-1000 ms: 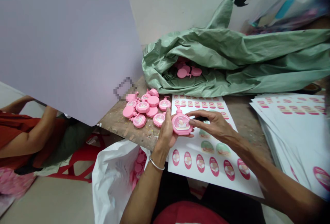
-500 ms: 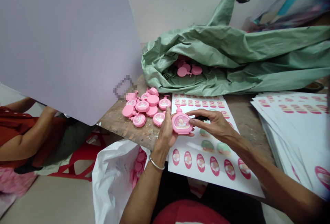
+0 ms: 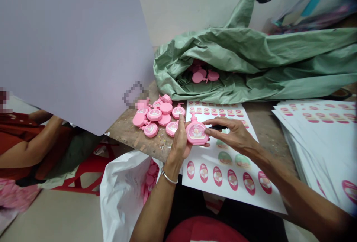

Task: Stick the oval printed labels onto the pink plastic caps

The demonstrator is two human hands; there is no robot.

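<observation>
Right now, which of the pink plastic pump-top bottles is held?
The labelled bottle in the left hand, right hand at its edge; those on the brown table lie loose.

A silvery bangle (image 3: 170,177) rings the left wrist (image 3: 173,164); the top (image 3: 203,229) is red, legwear (image 3: 185,206) dark.

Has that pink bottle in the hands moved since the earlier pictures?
No, not noticeably: the pink bottle keeps its place against the sticker sheet.
</observation>
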